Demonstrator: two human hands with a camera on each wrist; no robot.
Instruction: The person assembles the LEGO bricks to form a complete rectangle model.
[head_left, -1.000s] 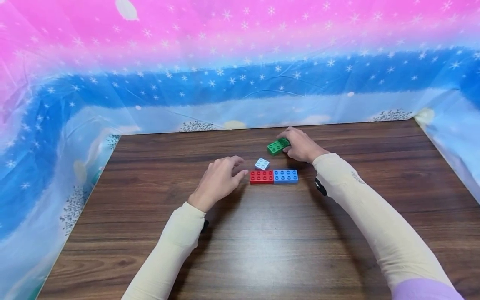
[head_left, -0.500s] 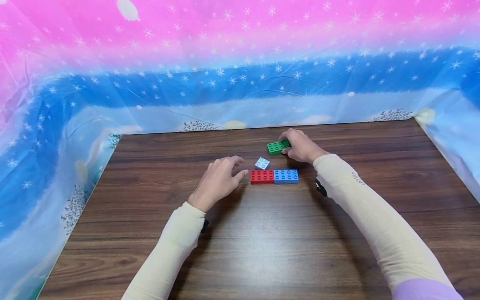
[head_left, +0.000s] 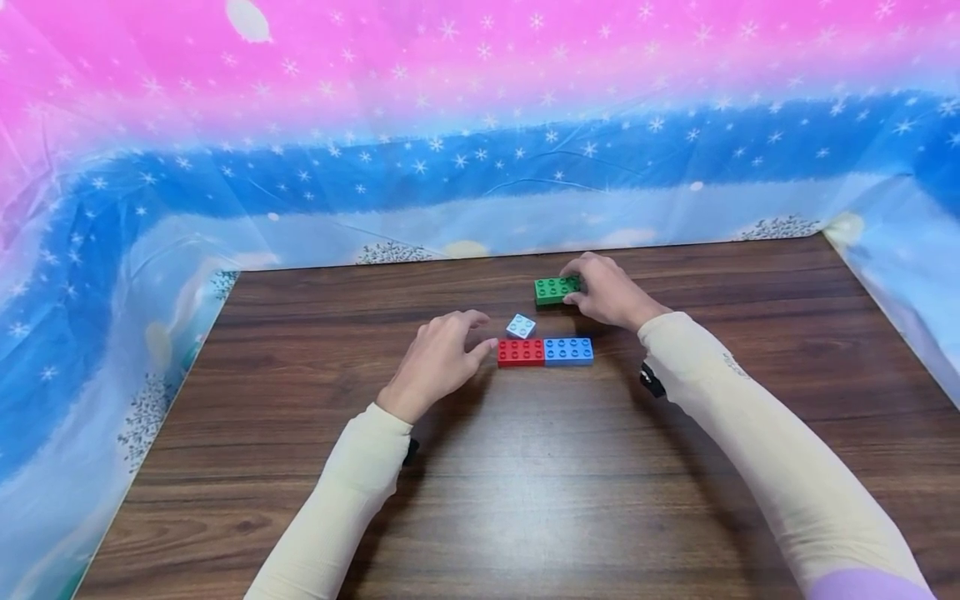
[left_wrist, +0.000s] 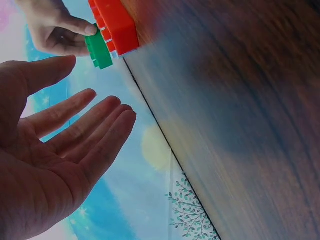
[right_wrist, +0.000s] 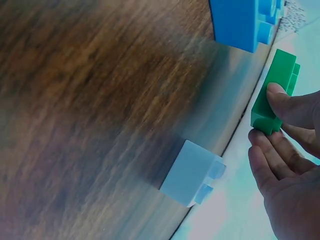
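Observation:
My right hand (head_left: 607,292) pinches the right end of a green toy building brick (head_left: 551,290) at the back of the table. In the right wrist view, the thumb presses one side of the green brick (right_wrist: 274,95), with fingers at its lower end. A red brick (head_left: 521,352) and a blue brick (head_left: 568,352) stand end to end in front of it. Behind the red one sits a small white brick (head_left: 521,326), turned at an angle. My left hand (head_left: 438,358) holds nothing; its relaxed fingers hover left of the red brick, and its palm (left_wrist: 55,160) shows in the left wrist view.
The wooden table (head_left: 300,467) ends at the back against a pink and blue snowflake-patterned cloth (head_left: 420,167), which also rises along both sides. A pale brick (right_wrist: 190,172) with two studs showing stands on the table in the right wrist view.
The green brick has swung from a slant to nearly parallel with the red and blue row. My right hand has turned and shifted slightly with it. The left hand stays in place.

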